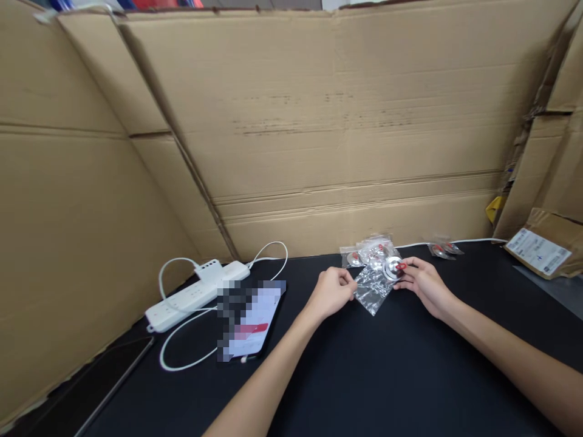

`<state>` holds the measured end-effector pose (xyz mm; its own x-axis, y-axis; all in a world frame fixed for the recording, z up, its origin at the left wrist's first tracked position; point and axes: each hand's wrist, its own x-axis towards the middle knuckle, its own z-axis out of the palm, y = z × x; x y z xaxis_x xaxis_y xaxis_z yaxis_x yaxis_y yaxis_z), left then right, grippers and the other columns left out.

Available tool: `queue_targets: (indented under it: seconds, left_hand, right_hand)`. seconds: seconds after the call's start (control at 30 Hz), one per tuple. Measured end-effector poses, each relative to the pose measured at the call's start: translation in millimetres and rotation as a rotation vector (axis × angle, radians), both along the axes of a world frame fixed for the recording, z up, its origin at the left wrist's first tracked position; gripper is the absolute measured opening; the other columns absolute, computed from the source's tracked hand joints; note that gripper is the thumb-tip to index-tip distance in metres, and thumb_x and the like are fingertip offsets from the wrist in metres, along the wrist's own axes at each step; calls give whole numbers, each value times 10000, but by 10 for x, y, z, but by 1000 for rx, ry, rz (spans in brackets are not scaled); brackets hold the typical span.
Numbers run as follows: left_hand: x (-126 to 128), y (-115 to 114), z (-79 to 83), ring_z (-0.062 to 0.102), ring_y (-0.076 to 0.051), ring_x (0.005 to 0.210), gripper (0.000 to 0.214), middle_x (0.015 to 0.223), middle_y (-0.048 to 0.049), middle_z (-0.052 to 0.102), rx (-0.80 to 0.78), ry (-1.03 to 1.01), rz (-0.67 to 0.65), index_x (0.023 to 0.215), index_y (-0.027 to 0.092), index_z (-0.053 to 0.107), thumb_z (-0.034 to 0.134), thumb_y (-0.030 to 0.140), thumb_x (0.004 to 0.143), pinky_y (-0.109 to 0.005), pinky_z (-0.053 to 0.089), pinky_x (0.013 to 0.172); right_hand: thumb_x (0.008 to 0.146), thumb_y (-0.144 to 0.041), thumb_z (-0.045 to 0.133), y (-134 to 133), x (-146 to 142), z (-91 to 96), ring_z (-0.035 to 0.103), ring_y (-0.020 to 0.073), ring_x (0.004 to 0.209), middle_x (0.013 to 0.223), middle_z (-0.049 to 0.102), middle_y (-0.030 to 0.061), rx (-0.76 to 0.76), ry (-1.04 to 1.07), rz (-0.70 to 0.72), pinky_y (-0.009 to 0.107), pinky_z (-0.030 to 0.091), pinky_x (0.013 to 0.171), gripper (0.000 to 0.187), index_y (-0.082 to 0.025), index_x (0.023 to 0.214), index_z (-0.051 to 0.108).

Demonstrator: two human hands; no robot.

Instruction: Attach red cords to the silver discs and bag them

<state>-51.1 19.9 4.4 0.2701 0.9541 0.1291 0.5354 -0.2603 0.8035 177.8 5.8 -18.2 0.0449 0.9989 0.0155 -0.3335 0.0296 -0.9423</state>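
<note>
My left hand [334, 291] pinches the edge of a small clear plastic bag [374, 294], which hangs out flat between my hands. In my right hand [423, 282], thumb and fingers grip a round silver metal disc [392, 268] with a red loop on its face. The disc is beside the bag's upper right part; whether it touches the bag I cannot tell. Just behind my hands lies a cluster of bagged silver discs [353, 259], some showing red loops. Further right are more bagged discs [444, 247].
On the left of the black table [387, 382] lie a white power strip [159, 317], white cables [166, 358] and a phone [255, 331]. A dark flat device [113, 370] sits near the left edge. Cardboard walls [341, 145] enclose the table; a labelled brown package [542, 249] stands right.
</note>
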Motion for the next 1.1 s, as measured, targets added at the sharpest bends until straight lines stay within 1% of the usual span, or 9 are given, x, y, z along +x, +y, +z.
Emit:
queue_targets:
  seconds: [0.17,0.27,0.33,0.4,0.47,0.6,0.83,0.97,1.1]
  left_hand:
    - [-41,-54,123,553,-194,552,228,530,-45,568,17,442,67,489,189,532,537,298,689,-290,335,511]
    - [-54,-115,185,582,-251,616,246,610,-79,598,42,668,119,563,186,562,540,385,707,-334,378,552]
    - [-25,-183,213,595,-290,709,272,708,-109,621,184,749,162,684,174,606,530,431,734,-378,419,620]
    - [37,-260,226,582,-300,844,264,851,-126,629,385,735,118,830,163,618,514,398,768,-407,441,731]
    - [111,-326,218,545,-277,954,209,965,-113,611,530,669,-52,908,173,607,489,303,796,-394,433,826]
    - [186,-363,160,533,-242,947,187,956,-85,592,548,624,-291,918,188,603,454,216,808,-361,445,824]
    - [-47,-235,170,592,-332,876,228,894,-168,616,402,925,27,874,120,631,492,193,708,-431,473,717]
    - [-77,-232,226,602,-359,876,234,872,-177,627,379,964,76,873,103,637,512,186,693,-450,478,715]
    - [54,-302,261,589,-327,910,246,919,-157,622,507,811,44,955,116,612,485,284,828,-449,479,774]
  right_hand:
    - [730,-141,610,7,38,33,653,171,642,701,661,36,-24,1,-104,319,558,619,69,-172,768,561]
    - [721,-123,593,17,58,41,661,179,637,699,666,36,-33,1,-122,303,547,587,84,-176,772,551]
    - [729,-134,598,18,56,46,661,178,632,696,663,34,-34,-5,-122,295,542,574,77,-179,766,547]
    - [740,-147,602,17,47,49,657,172,625,695,658,31,-32,-13,-122,288,539,567,67,-179,761,547]
    - [743,-148,599,17,40,48,649,164,616,694,651,26,-28,-13,-123,286,538,564,60,-178,760,549]
    - [743,-163,605,22,42,35,637,158,600,686,644,20,-27,-20,-124,290,539,557,64,-178,768,548]
    - [723,-198,617,18,30,30,629,156,611,677,645,25,-18,-71,-111,289,540,565,91,-178,772,542]
    - [743,-265,639,23,5,20,600,138,576,661,629,5,11,-148,-100,283,532,545,140,-184,777,529]
    - [743,-360,683,3,-47,-6,602,143,564,663,631,-2,59,-191,-51,286,524,532,247,-194,800,508]
